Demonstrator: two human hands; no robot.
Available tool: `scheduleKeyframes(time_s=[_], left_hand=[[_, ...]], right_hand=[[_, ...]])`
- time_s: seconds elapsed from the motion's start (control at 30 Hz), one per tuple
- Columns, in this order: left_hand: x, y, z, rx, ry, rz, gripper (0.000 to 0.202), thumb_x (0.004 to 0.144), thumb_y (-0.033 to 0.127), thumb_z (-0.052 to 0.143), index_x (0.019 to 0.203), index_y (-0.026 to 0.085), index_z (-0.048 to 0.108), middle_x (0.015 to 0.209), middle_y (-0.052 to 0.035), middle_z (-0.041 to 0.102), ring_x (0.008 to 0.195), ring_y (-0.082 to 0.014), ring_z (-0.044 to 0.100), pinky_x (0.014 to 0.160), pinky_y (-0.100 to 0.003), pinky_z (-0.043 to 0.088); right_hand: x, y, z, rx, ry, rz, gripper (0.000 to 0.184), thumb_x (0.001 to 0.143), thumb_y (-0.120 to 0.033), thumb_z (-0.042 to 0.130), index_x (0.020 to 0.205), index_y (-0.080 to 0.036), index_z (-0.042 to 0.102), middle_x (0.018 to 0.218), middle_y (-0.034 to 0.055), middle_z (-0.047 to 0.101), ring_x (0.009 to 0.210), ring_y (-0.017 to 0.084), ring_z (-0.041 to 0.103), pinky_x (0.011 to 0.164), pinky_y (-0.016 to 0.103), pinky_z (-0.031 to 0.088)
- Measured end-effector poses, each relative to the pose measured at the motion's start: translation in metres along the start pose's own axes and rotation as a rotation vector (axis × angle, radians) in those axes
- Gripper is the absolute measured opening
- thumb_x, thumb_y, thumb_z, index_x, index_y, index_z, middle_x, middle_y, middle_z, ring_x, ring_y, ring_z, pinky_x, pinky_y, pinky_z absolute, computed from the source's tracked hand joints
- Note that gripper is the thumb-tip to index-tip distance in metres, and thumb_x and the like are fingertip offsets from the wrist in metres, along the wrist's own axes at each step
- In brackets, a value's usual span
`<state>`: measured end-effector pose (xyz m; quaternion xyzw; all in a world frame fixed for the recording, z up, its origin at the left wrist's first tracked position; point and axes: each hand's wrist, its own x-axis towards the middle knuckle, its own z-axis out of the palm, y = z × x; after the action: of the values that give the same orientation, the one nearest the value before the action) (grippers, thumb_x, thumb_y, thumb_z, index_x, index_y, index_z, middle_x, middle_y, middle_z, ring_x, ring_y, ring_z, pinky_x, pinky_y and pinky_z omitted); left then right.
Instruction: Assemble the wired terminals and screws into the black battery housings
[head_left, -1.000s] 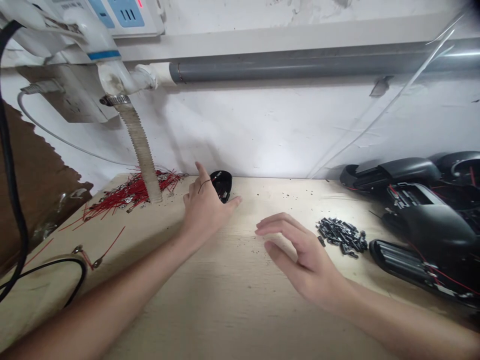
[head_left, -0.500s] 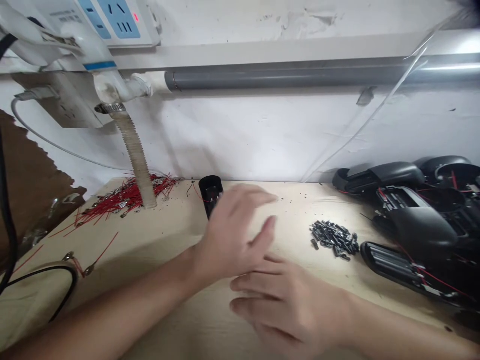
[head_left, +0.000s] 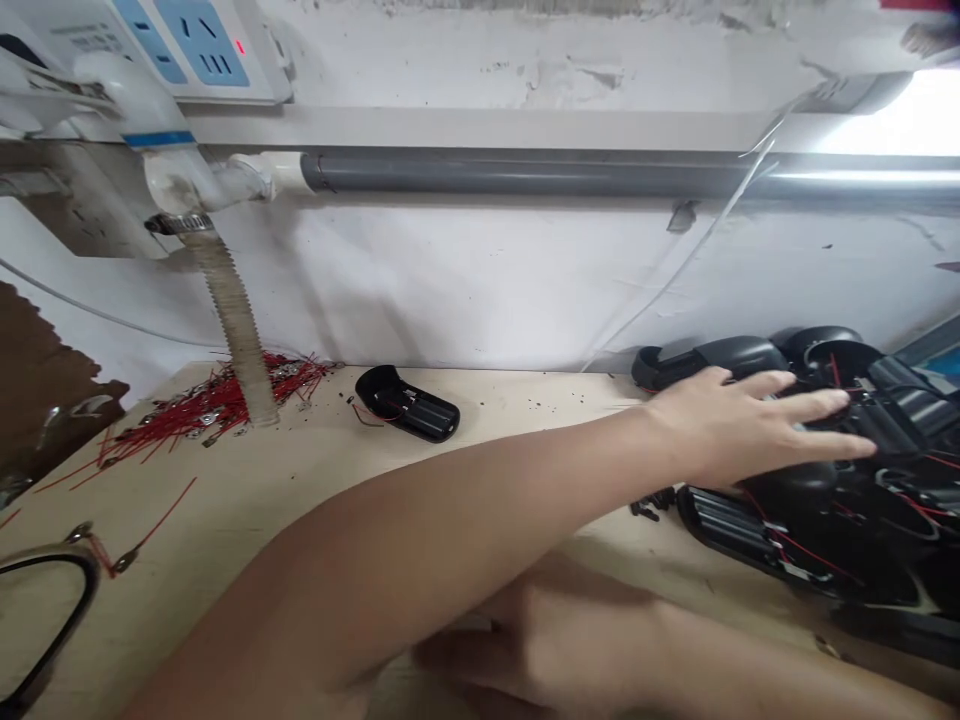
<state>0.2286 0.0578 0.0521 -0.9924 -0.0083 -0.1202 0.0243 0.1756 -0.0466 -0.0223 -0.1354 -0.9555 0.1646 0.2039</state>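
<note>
My left hand (head_left: 757, 425) stretches across to the right, fingers spread, over a heap of black plastic housings (head_left: 832, 530) with red wires in them. It grips nothing, and I cannot tell whether the fingertips touch the heap. Low in the view, under my left forearm, my right hand (head_left: 540, 640) has its fingers curled. Part of it is hidden, so what it pinches, if anything, does not show. One black housing (head_left: 420, 410) lies on the table near the wall, its ribbed open side up. Small black parts (head_left: 652, 503) peek out below my left wrist.
Red wires with metal tabs (head_left: 187, 410) are piled at the left, beneath a ribbed hose (head_left: 232, 320). Two linked tabs with a red wire (head_left: 124, 560) lie nearer. A black cable (head_left: 90, 590) loops at the left edge. A grey pipe (head_left: 487, 180) runs along the wall.
My left hand has swung right from beside the black housing to the heap. That housing, upright before, now lies flat. My right hand is lower, behind my left forearm. The view has shifted right.
</note>
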Motion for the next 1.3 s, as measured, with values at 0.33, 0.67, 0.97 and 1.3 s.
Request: scheduleKeyframes(time_s=[0.33,0.67,0.97,1.3], left_hand=[[0.024,0.004,-0.006,0.119,0.019,0.110,0.069,0.093,-0.003,0.053,0.158,0.020,0.057,0.144,-0.0168,0.067,0.128,-0.0325,0.067,0.100,-0.045,0.055],[-0.029,-0.010,-0.026,-0.639,0.598,-0.219,0.064,0.103,0.035,0.064,0.156,0.007,0.041,0.139,-0.0234,0.062,0.124,-0.0299,0.063,0.102,-0.036,0.054],[-0.170,-0.006,-0.025,-1.473,0.953,-0.928,0.044,0.097,0.061,0.063,0.097,0.018,0.059,0.084,-0.0018,0.059,0.073,-0.0225,0.076,0.075,-0.036,0.063],[-0.236,0.007,-0.008,-1.312,0.844,-1.171,0.042,0.099,0.057,0.063,0.118,0.020,0.069,0.118,-0.0059,0.071,0.079,-0.0173,0.078,0.066,-0.024,0.059]], right_hand=[[-0.004,-0.010,-0.009,0.196,0.005,0.371,0.023,0.108,-0.040,0.060,0.117,-0.029,0.079,0.103,-0.0018,0.081,0.104,0.021,0.073,0.093,0.028,0.058],[0.001,0.003,-0.004,-0.082,0.047,-0.071,0.025,0.108,-0.026,0.057,0.126,-0.018,0.073,0.123,0.0071,0.073,0.128,0.022,0.061,0.118,0.037,0.044],[-0.005,0.006,0.004,-0.104,0.091,-0.081,0.037,0.103,-0.026,0.059,0.139,-0.019,0.065,0.139,0.0073,0.068,0.129,0.022,0.061,0.108,0.039,0.050],[-0.001,0.001,-0.003,-0.029,0.282,-0.083,0.030,0.093,-0.011,0.057,0.121,-0.012,0.066,0.105,0.0089,0.077,0.092,0.019,0.071,0.079,0.035,0.055]])
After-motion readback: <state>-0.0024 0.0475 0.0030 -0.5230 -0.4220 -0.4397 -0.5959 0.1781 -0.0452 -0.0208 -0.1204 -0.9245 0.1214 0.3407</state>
